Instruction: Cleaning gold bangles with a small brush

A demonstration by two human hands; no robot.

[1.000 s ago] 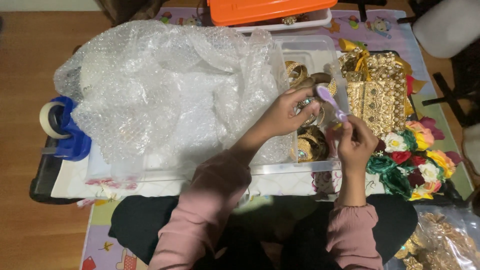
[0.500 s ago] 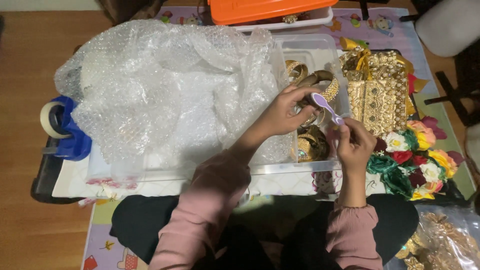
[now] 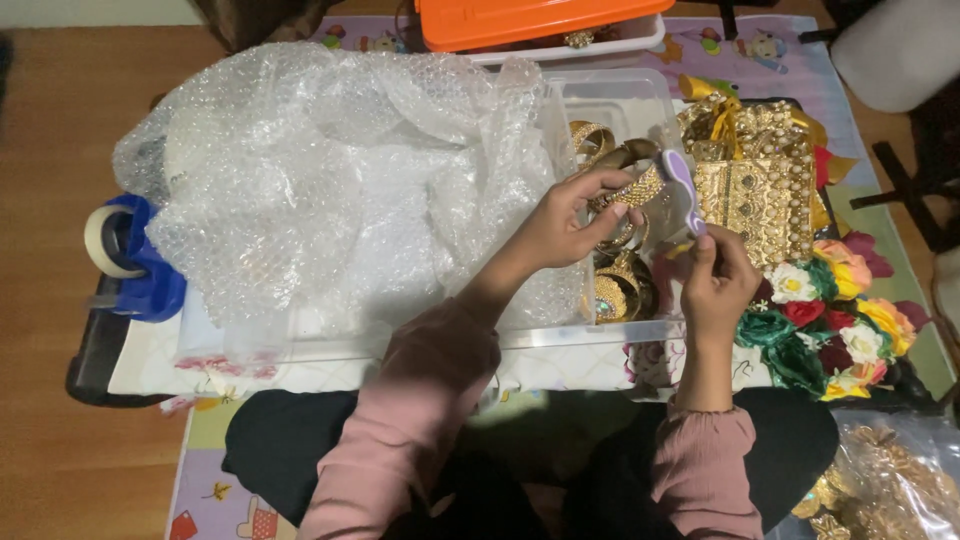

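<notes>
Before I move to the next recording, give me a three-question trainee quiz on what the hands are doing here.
1. True or false: the left hand pinches a gold bangle over the clear plastic box.
2. What does the right hand hold? A) tape dispenser B) small lilac brush C) fabric flower
3. What lies heaped left of the hands?

Key
1. True
2. B
3. A large sheet of bubble wrap, spread over the left part of the box, with the blue tape dispenser beyond it.
</notes>
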